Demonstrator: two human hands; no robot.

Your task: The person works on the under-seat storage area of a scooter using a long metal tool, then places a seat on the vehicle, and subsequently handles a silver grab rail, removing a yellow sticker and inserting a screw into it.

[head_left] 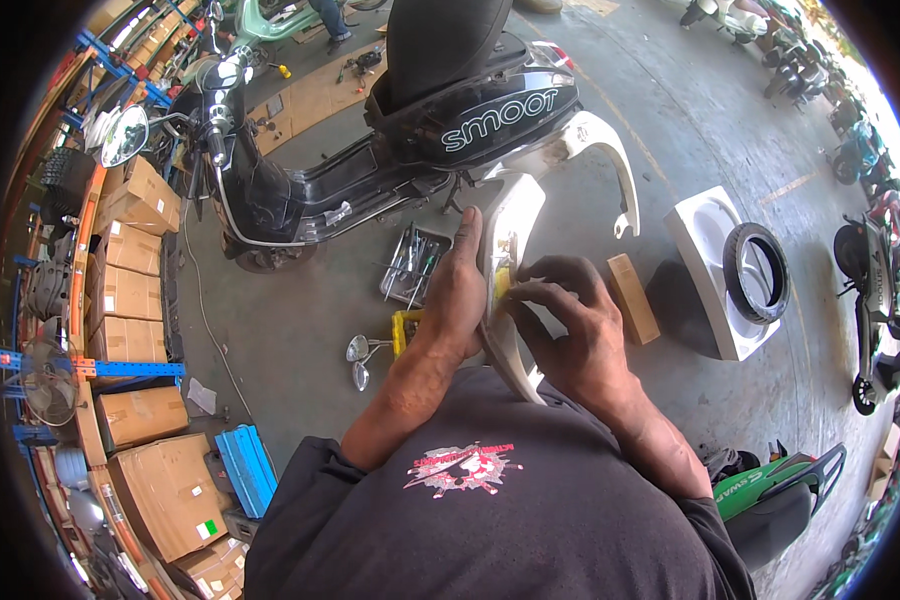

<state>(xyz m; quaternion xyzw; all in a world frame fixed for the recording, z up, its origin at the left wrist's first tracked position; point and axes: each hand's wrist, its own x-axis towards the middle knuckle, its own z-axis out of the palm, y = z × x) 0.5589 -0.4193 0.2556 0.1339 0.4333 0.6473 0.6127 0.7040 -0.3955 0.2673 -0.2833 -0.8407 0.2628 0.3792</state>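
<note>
A white curved scooter part (515,215) stands upright in front of my chest, its lower tip near my shirt. My left hand (457,285) is closed around its left side, thumb pointing up along it. On the face of the part is a yellow patch (502,280) like a sticker. My right hand (575,325) is bent, with thumb and index finger pinched together at the patch's right edge; what is between the fingertips is too small to tell. Just beyond, a black scooter (500,110) stands with a second white curved piece (605,135) at its rear.
A metal tray of tools (440,245) and a yellow crate (403,322) sit on the floor beyond my left arm, beside loose mirrors (360,360). To the right are a cardboard box (633,298), a white foam tray (705,230) and a tyre (735,260). Shelves with cartons (130,300) line the left.
</note>
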